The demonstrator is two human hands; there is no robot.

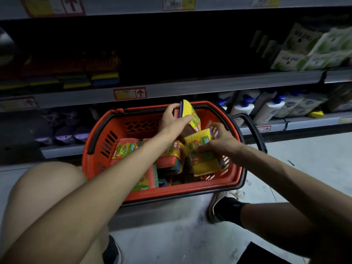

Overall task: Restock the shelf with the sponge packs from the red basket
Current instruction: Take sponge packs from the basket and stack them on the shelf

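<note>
Red basket [99, 164] on the floor, directly under both hands. Left hand [172, 121] curled round a yellow, blue-edged sponge pack [192, 116], held up above the basket's far rim. Right hand [222, 143] just beside it and nearer, fingers pinching a second yellow pack [205, 166] low inside the basket. Loose packs [124, 149] lie below the left forearm. Shelf [190, 85] beyond the hands, with stacked sponges [76, 79] up-left of them.
</note>
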